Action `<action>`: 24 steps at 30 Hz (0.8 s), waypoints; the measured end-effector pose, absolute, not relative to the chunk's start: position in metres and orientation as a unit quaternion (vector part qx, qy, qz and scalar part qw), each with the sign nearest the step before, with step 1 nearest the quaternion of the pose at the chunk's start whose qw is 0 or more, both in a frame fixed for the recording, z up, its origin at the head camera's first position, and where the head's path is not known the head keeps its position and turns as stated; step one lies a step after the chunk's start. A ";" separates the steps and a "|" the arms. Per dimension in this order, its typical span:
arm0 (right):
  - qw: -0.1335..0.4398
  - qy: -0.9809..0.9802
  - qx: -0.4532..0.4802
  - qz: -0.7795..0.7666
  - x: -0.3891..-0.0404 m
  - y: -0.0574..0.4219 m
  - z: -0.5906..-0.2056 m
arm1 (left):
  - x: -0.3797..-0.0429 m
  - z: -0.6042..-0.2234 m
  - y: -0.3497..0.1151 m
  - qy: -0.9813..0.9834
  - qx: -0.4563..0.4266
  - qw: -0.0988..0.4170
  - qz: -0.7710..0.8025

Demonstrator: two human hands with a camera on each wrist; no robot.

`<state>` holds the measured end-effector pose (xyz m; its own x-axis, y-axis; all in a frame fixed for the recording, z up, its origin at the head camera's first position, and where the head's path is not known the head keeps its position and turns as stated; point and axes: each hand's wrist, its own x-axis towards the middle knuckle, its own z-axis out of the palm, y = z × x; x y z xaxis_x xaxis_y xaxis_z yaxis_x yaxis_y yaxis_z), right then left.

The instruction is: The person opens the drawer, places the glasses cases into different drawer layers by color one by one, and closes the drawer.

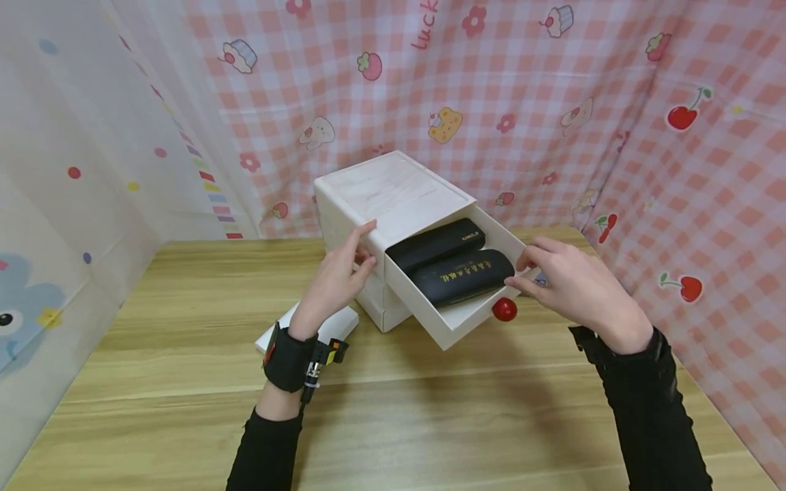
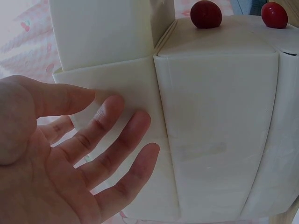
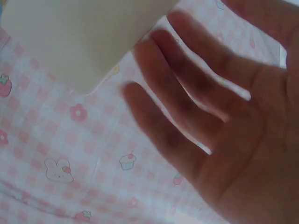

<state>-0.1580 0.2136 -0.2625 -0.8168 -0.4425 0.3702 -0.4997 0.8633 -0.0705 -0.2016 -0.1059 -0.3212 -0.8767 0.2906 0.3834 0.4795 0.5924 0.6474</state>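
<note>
A white drawer box [image 1: 393, 198] stands on the wooden table with its upper drawer [image 1: 457, 334] pulled out. Inside lie two black glasses cases [image 1: 467, 276] side by side, gold lettering on each. The left hand [image 1: 334, 279] is at the box's front left edge, its fingers spread in the left wrist view beside the white side wall [image 2: 215, 102]. At the drawer's front right corner is the right hand [image 1: 571, 283], thumb and index fingertips close together near a case's end. In the right wrist view its fingers [image 3: 173, 107] extend loosely beside the drawer's edge.
A red round knob [image 1: 505, 309] sticks out from the drawer front; a second red knob [image 2: 274, 15] shows in the left wrist view. Behind the left wrist, a flat white box [image 1: 338, 324] lies on the table. Patterned cloth [image 1: 393, 102] hangs behind and at both sides.
</note>
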 end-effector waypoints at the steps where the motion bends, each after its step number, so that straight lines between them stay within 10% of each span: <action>1: 0.185 -0.948 0.244 0.086 -0.157 0.214 -0.264 | -0.202 -0.321 -0.106 -0.885 -0.216 0.116 -0.395; 14: 0.033 -0.965 0.239 0.104 -0.152 0.215 -0.273 | -0.203 -0.320 -0.106 -0.890 -0.202 0.094 -0.398; 24: 0.092 -0.952 0.286 0.066 -0.154 0.204 -0.281 | -0.203 -0.320 -0.107 -0.889 -0.205 0.094 -0.398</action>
<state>-0.1542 0.2041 -0.2814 -0.8197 -0.5314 0.2137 -0.5559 0.8280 -0.0733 -0.2027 -0.1072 -0.3204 -0.8983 0.2889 0.3309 0.4393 0.5988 0.6697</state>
